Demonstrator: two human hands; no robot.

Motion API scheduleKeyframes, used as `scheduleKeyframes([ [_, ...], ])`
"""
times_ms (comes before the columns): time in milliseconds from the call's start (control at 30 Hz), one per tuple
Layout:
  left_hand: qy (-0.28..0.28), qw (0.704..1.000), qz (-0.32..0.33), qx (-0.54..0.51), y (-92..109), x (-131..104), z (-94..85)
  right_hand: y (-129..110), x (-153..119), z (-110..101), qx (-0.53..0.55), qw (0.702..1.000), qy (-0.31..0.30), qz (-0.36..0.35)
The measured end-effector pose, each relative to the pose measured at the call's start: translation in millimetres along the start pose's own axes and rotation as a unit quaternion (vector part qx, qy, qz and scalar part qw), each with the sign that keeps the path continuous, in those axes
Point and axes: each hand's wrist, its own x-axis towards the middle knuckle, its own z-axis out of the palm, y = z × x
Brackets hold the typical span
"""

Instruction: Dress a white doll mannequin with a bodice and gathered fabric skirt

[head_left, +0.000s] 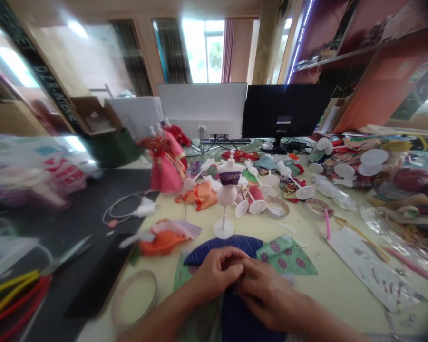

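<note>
My left hand (217, 273) and my right hand (266, 290) meet at the table's near side, fingertips curled together. Between and beneath them runs a dark blue striped cloth (217, 247), gathered in the pinched fingers; its lower part hangs toward me. Green cloth with purple flowers (288, 256) spreads out on both sides of the blue. Whether a needle or other small item is in the fingers is hidden. Just beyond the cloth, a white mini dress form (228, 195) stands upright, a purple patterned band (230, 178) around its chest.
Left lie scissors (69, 251), a black phone (100, 275), a tape roll (134, 297) and orange cloth (164, 237). A pink-dressed form (165, 166) stands behind. Several white forms lie among scraps. On the right are a pink pen (327, 224) and a white sheet (369, 270) with small pins.
</note>
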Motion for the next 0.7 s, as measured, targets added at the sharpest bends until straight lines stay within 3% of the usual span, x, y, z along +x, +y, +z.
scheduleKeyframes([
  [167, 0.012, 0.999, 0.007, 0.029, -1, -1, 4.7, -2, 0, -1, 0.085, 0.996, -0.011, 0.015],
  [233, -0.007, 0.999, -0.003, -0.033, -1, -1, 4.4, 0, 1, -4, 0.151, 0.987, 0.009, 0.057],
  [333, 0.020, 0.997, -0.008, -0.074, 1, -2, 2.7, 3, 2, -9, 0.244, 0.957, 0.071, 0.140],
  [500, 0.058, 0.997, -0.013, 0.052, 5, -2, 1.4, 10, 3, -8, 0.295, 0.913, 0.086, 0.268],
  [700, 0.041, 0.996, -0.019, 0.079, 4, 0, 2.6, 11, 3, -7, 0.300, 0.903, 0.092, 0.293],
])
